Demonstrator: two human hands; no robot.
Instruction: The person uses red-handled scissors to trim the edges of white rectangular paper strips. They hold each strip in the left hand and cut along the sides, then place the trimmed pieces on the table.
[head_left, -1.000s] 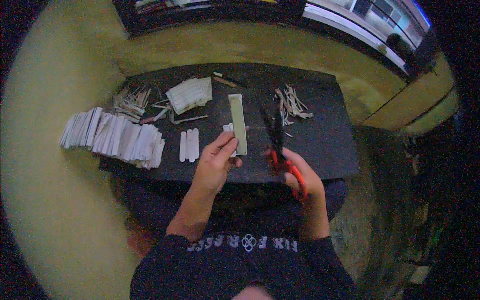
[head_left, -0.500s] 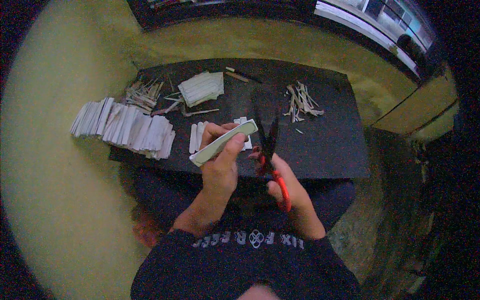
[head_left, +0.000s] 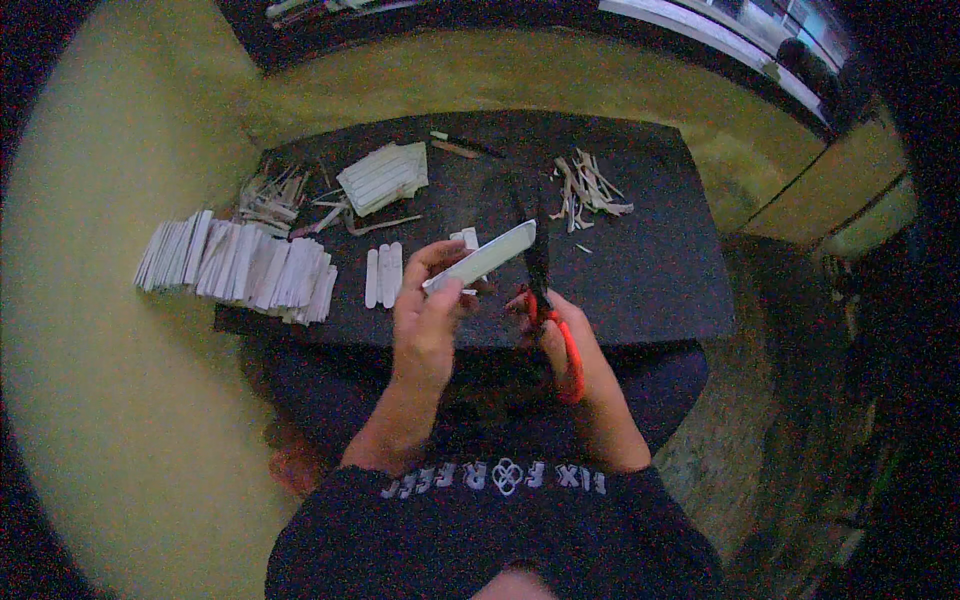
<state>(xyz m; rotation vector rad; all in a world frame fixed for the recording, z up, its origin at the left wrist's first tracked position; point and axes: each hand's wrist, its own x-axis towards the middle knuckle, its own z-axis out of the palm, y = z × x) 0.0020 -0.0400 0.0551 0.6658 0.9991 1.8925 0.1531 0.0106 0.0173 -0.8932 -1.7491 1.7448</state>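
In my left hand (head_left: 425, 315) I pinch a long, flat, pale strip (head_left: 480, 257), tilted up to the right. My right hand (head_left: 560, 335) grips red-handled scissors (head_left: 545, 290), blades pointing away, touching the strip's far end.

packages: none | labels: none | signs: none | screens: none in view

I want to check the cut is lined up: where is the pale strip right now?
In the head view, the pale strip is held up in the left hand above the black table, its right end at the scissors.
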